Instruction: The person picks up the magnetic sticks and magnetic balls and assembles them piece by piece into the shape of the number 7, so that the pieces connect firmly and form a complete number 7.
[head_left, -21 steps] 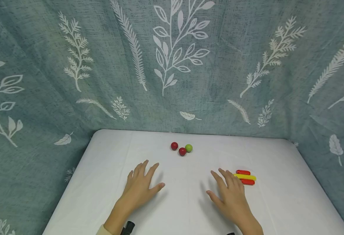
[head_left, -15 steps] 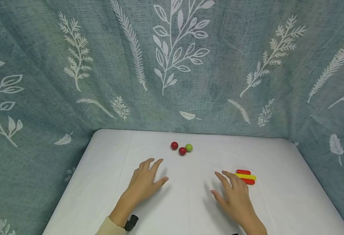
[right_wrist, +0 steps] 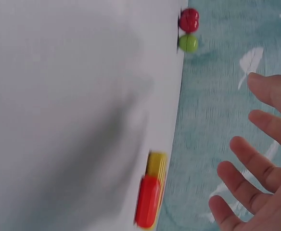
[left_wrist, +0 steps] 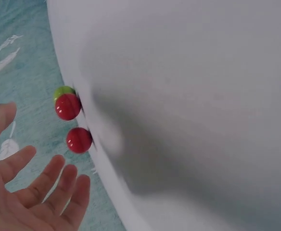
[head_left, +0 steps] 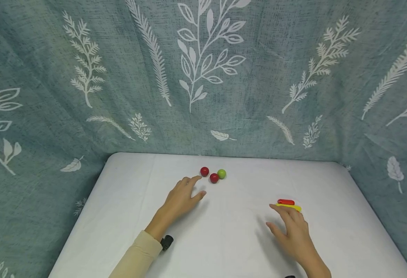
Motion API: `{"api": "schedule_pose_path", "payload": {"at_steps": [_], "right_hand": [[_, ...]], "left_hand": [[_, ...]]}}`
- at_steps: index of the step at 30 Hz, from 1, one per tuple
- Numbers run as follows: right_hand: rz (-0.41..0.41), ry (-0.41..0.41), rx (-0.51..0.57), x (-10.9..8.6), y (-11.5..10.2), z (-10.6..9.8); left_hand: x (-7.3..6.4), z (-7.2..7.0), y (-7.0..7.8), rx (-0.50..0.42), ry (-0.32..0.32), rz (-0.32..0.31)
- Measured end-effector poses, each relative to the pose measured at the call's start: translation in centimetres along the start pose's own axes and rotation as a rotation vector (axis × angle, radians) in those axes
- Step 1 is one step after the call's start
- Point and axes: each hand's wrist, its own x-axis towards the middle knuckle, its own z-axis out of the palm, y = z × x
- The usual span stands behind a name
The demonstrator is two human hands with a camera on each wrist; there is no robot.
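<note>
Two glossy red balls [head_left: 205, 171] and a green ball [head_left: 222, 173] lie grouped near the far side of the white table. My left hand [head_left: 180, 197] reaches toward them with relaxed, spread fingers, its index fingertip right by the leftmost red ball in the head view. Nothing is in its grasp; the left wrist view shows the palm apart from the red balls [left_wrist: 79, 140]. My right hand [head_left: 291, 231] hovers with loosely bent fingers over a short red stick [head_left: 286, 202] and a longer yellow stick [head_left: 296, 207], holding neither. It hides a second red stick in the head view.
White cloth covers the table [head_left: 224, 231]. Behind and beside it hangs a blue-green curtain [head_left: 259, 77] with white leaf prints. A small black device [head_left: 167, 242] sits at the left wrist, by a beige sleeve [head_left: 141, 253].
My left hand has moved forward and right, up to the balls. My right hand has shifted right, now covering the nearer red stick. The balls and sticks stay in place.
</note>
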Motion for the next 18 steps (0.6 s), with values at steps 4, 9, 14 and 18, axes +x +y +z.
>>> {"api": "schedule_pose_path", "payload": {"at_steps": [4, 9, 14, 18], "right_hand": [[0.027, 0.018, 0.019, 0.0, 1.1, -0.7], [0.121, 0.001, 0.012, 0.0, 2.3, -1.6], [0.227, -0.069, 0.009, -0.1, 3.4, -2.0], [0.312, -0.128, 0.015, -0.1, 4.4, -2.1]], "left_hand": [[1.8, 0.8, 0.0, -0.024, -0.03, 0.0], [3.5, 1.6, 0.1, -0.053, -0.074, -0.009], [4.8, 2.3, 0.3, -0.078, -0.106, -0.022], [5.5, 2.6, 0.5, -0.075, -0.109, -0.026]]}}
